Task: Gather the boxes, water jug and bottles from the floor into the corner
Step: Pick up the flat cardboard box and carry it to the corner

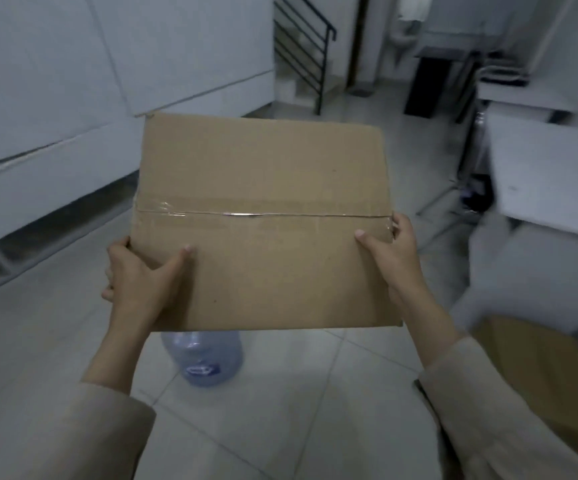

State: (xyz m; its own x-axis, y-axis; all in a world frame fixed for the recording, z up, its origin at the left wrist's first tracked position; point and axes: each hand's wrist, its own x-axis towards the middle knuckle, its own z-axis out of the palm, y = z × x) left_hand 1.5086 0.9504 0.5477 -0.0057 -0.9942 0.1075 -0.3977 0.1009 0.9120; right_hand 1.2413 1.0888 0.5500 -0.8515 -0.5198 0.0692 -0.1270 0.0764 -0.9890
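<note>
The beige sleeves (72, 420) framed the taped box (263, 220), which was gripped at both side edges by the left hand (142, 275) and right hand (393, 251), above the floor. The water jug (202, 358) was seen standing below it. The box would best be kept level and carried clear of the jug.

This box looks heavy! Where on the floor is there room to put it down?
Bare tiles lie left of the water jug, toward the white wall, and ahead toward the stair railing. The right is crowded: white furniture and another cardboard box. Both hands grip the cardboard box.
</note>
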